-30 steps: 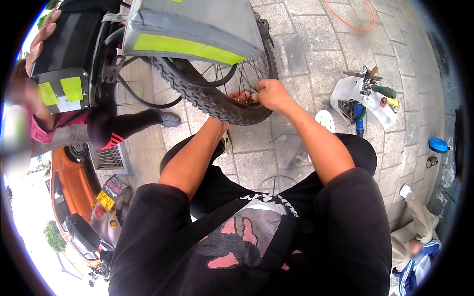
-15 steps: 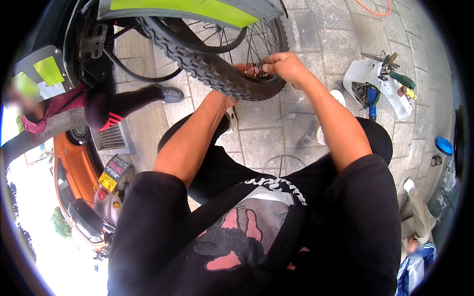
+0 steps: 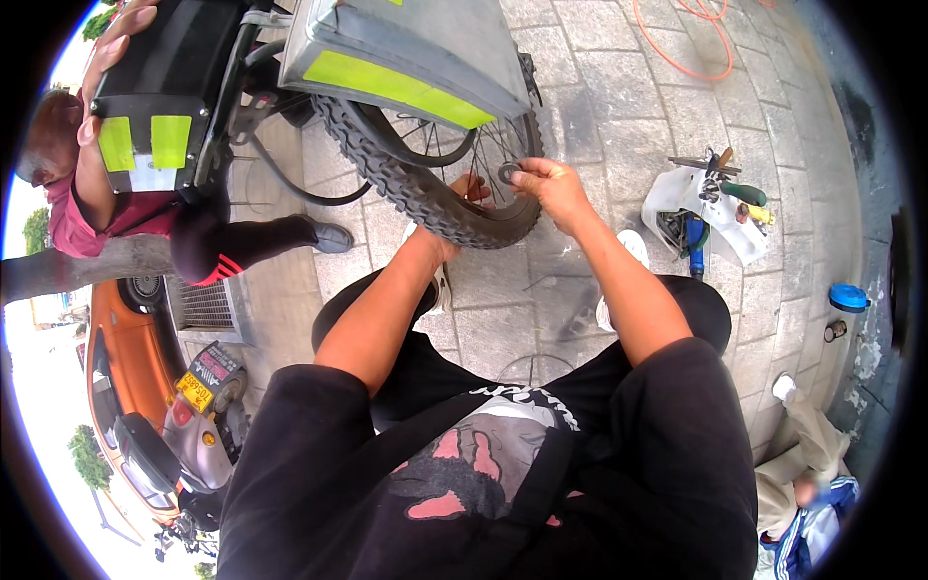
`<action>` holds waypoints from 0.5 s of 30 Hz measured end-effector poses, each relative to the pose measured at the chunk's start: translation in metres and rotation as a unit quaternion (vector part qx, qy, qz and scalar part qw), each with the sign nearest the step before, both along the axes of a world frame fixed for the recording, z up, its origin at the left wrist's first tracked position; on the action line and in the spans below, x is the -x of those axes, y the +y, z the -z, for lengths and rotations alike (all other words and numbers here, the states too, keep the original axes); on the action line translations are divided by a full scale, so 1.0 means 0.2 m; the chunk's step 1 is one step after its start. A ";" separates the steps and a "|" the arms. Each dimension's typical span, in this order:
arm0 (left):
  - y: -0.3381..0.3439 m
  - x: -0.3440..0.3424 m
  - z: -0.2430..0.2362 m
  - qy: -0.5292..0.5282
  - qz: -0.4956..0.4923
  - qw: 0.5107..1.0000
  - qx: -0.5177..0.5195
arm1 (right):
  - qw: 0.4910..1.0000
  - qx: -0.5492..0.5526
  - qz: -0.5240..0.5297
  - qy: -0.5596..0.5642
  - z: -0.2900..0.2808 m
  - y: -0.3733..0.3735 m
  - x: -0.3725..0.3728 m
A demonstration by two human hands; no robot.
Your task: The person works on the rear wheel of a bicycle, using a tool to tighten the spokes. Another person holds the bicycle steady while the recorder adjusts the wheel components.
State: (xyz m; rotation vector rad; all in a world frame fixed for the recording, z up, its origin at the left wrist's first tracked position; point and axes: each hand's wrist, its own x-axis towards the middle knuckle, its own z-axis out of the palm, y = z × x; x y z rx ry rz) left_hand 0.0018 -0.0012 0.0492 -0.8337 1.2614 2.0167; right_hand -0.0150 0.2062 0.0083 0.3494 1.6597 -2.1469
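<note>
A knobbly black tyre (image 3: 416, 188) on a spoked wheel hangs in front of me under a grey box with a yellow-green stripe (image 3: 406, 58). My left hand (image 3: 466, 190) reaches behind the tyre's lower edge, mostly hidden by it. My right hand (image 3: 551, 186) is at the wheel's rim beside the spokes, pinching a small dark ring (image 3: 507, 173) between thumb and fingers. Both forearms come up from my black shirt.
Another person in a red top (image 3: 87, 208) holds the black carrier (image 3: 159, 87) at upper left. A white cut container of hand tools (image 3: 706, 208) lies on the paving at right, a blue lid (image 3: 848, 297) beyond it. An orange hose (image 3: 677, 48) lies farther off. A scooter (image 3: 193, 406) stands at lower left.
The view has tipped up, so the wheel and box sit lower in the picture. My right hand has lifted slightly off the tyre and now shows the small ring.
</note>
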 end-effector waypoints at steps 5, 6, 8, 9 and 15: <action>-0.04 0.03 0.03 0.028 0.017 0.999 -0.019 | 0.987 -0.125 -0.104 0.000 0.01 -0.01 0.02; -0.06 0.03 0.00 0.031 0.026 0.998 -0.038 | 0.987 -0.118 -0.112 -0.001 0.02 -0.03 0.02; -0.11 0.05 0.05 0.046 0.013 0.995 -0.082 | 0.985 -0.119 -0.128 0.005 0.02 -0.06 0.02; -0.13 0.05 0.07 0.054 0.004 0.993 -0.102 | 0.983 -0.124 -0.138 0.014 -0.03 -0.08 0.04; -0.12 0.00 0.09 0.055 -0.048 0.997 -0.027 | 0.976 -0.136 -0.170 -0.009 -0.14 -0.13 0.09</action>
